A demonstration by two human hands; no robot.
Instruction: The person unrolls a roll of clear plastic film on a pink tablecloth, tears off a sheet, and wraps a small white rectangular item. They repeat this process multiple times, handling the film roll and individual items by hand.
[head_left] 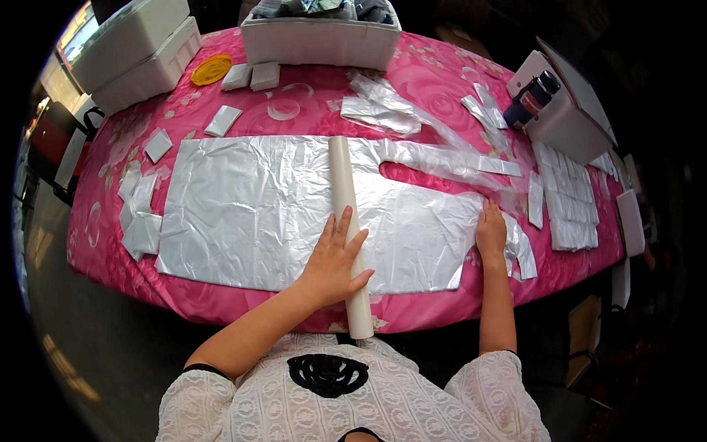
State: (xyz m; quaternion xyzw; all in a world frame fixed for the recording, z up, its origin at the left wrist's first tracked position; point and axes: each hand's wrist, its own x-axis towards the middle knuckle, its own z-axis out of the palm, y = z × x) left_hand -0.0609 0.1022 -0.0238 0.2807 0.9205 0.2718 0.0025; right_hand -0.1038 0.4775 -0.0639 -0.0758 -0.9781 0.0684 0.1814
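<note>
A thin, translucent plastic sheet [236, 210], shaped like a disposable apron, lies spread across the table before me. A cut-out opening and a long strap [434, 158] are at its right part. Across its middle lies a long off-white tube [343, 173], pointing toward my body. My left hand [335, 261] rests on this tube and the sheet beside it, fingers spread. Over at the sheet's right end, my right hand [490, 230] has its fingers closed on the edge of the plastic. More loose plastic [521, 250] lies just beyond that hand.
A pink floral cloth [412, 313] covers the table. Folded plastic packets [143, 228] lie left, and a stack of them [565, 199] lies right. White foam boxes [320, 44] stand at the back and both sides. A dark bottle [532, 99] and yellow lid [211, 70] are also there.
</note>
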